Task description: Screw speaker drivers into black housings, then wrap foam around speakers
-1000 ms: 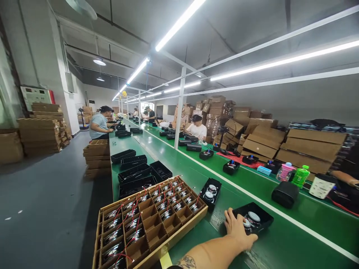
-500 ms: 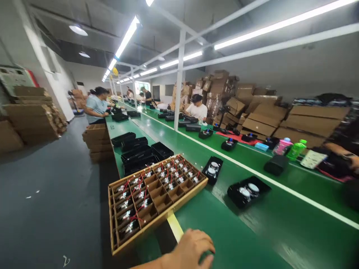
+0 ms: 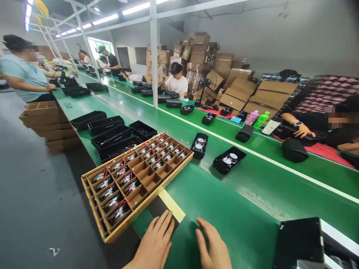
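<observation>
My left hand (image 3: 156, 239) lies flat near the table's front edge, fingers stretched over a black strip (image 3: 159, 209) beside a strip of yellow tape (image 3: 173, 206). To its right my right hand (image 3: 212, 244) is held with thumb and fingers apart and nothing between them. Just beyond the left hand sits a cardboard tray with dividers (image 3: 151, 197), its cells holding several round silver speaker drivers (image 3: 119, 213) with red wires; some cells in the middle hold none. Two black speaker housings, one near the tray (image 3: 199, 145) and one farther right (image 3: 230, 160), each show two round silver drivers.
Black housings (image 3: 108, 125) stand behind the tray. At the lower right is a black box-shaped device (image 3: 298, 239). A co-worker's hand (image 3: 304, 130) rests on dark items across the belt. Boxes (image 3: 39, 119) are stacked beside the table; a white post (image 3: 153, 56) rises mid-table.
My view has swung to the right, bringing the black device and the co-worker opposite into sight. Two hands now show, where one hand was visible before.
</observation>
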Demonstrator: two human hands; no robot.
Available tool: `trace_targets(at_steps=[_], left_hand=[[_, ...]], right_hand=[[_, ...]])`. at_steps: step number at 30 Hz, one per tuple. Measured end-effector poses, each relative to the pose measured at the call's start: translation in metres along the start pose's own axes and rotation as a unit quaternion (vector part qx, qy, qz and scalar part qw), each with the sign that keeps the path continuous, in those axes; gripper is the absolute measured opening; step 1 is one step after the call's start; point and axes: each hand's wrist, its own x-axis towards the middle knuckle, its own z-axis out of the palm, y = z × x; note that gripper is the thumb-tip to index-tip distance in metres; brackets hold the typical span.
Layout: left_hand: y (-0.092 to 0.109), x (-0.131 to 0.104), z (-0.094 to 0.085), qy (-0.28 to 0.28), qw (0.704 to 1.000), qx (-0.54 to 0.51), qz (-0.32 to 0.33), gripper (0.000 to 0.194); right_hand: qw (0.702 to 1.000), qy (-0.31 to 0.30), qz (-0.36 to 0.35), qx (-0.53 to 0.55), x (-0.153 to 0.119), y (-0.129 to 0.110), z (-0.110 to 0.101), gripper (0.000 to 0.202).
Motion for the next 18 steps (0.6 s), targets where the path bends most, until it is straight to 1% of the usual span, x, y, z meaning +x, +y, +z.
trace_targets(at_steps=[2,3,4,6,7,8,10,12,13,14,16,18], left_hand=[[0.000,-0.004,0.003,0.007,1.000,-0.006,0.003,0.058],[-0.002,-0.006,0.001,0.014,1.000,-0.020,0.009,0.057],[-0.005,-0.006,-0.003,0.024,0.999,-0.040,0.016,0.054],[-0.014,-0.004,-0.018,0.052,0.995,-0.084,0.022,0.046],[-0.020,-0.002,-0.027,0.067,0.993,-0.097,0.010,0.042],[-0.027,0.002,-0.038,0.075,0.992,-0.098,-0.016,0.039],[-0.044,0.011,-0.056,0.071,0.990,-0.055,-0.108,0.040],[-0.063,0.022,-0.068,0.036,0.980,0.010,-0.193,0.045],[-0.072,0.026,-0.071,0.013,0.975,0.035,-0.221,0.049],[-0.079,0.030,-0.072,-0.007,0.971,0.049,-0.233,0.051],[-0.090,0.035,-0.072,-0.037,0.972,0.050,-0.225,0.049],[-0.094,0.036,-0.070,-0.044,0.978,0.035,-0.201,0.044]], right_hand=[[0.999,-0.021,0.011,-0.024,0.019,-0.018,0.025,0.044],[0.999,-0.032,0.016,-0.036,0.026,-0.027,0.035,0.041],[0.998,-0.043,0.021,-0.047,0.031,-0.036,0.043,0.036],[0.995,-0.060,0.032,-0.071,0.033,-0.053,0.053,0.030],[0.993,-0.065,0.042,-0.084,0.032,-0.061,0.055,0.029],[0.992,-0.067,0.052,-0.096,0.030,-0.067,0.057,0.030],[0.989,-0.072,0.068,-0.112,0.027,-0.074,0.057,0.025],[0.988,-0.080,0.071,-0.112,0.026,-0.075,0.055,0.015],[0.988,-0.083,0.071,-0.111,0.027,-0.074,0.054,0.012],[0.988,-0.083,0.072,-0.109,0.028,-0.071,0.053,0.013],[0.988,-0.081,0.075,-0.108,0.030,-0.062,0.051,0.026],[0.988,-0.082,0.072,-0.105,0.031,-0.051,0.049,0.041]])
